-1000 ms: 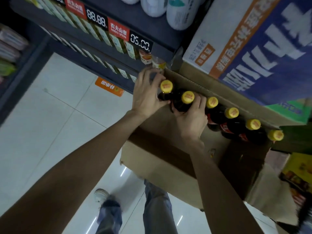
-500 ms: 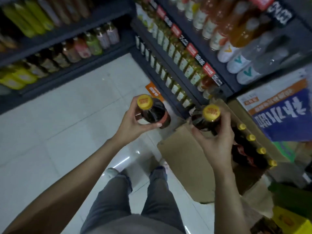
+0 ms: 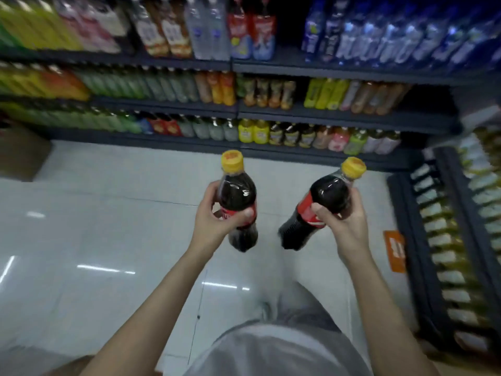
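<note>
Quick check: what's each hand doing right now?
Left hand: fingers wrapped round the left bottle, dark drink, yellow cap, about upright.
Right hand: fingers wrapped round the right bottle, same kind, tilted.

The person wears a light grey shirt [image 3: 271, 351], with grey-blue trousers [image 3: 306, 308] showing just past the shirt, and on each side of the shirt there is a bare arm [image 3: 151, 302], ending in the left hand [image 3: 217, 215] and the right hand [image 3: 345, 222], each with short, plain nails.
</note>
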Available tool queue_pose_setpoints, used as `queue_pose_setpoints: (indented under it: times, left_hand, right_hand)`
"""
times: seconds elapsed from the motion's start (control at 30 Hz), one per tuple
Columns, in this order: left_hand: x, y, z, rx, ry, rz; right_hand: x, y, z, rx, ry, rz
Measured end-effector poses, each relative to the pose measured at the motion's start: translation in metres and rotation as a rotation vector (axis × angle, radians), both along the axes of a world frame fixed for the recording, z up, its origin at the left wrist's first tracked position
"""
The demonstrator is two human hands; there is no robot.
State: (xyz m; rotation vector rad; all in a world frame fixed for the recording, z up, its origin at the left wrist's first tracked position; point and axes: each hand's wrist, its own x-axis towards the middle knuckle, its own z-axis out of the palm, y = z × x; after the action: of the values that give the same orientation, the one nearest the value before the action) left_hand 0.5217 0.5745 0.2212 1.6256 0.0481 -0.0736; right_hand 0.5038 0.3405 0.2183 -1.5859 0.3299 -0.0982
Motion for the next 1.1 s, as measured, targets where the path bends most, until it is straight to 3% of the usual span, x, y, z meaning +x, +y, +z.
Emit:
queue_pose_setpoints:
  times: [0.23, 0.43, 0.6, 0.87, 1.1]
  left_hand:
    - [0.093, 0.147, 0.028, -0.035, -0.126, 0.348]
    - [0.189, 0.268, 0.057, 0.019, -0.178, 0.502]
    - [0.283, 0.374, 0.081, 0.056, -0.220, 0.530]
    - [0.446, 0.524, 0.106, 0.166, -0.353, 0.385]
    - [0.589, 0.581, 0.136, 0.230, -0.463, 0.135]
  right_hand:
    - [0.151, 0.165, 0.015, 0.052, -0.032, 0.342]
    - [0.273, 0.300, 0.046, 0.191, -0.050, 0.409]
    - [0.368, 0.404, 0.078, 0.178, -0.105, 0.442]
    - [0.488, 0.540, 0.108, 0.094, -0.272, 0.175]
    - [0.583, 0.610, 0.140, -0.183, -0.433, -0.124]
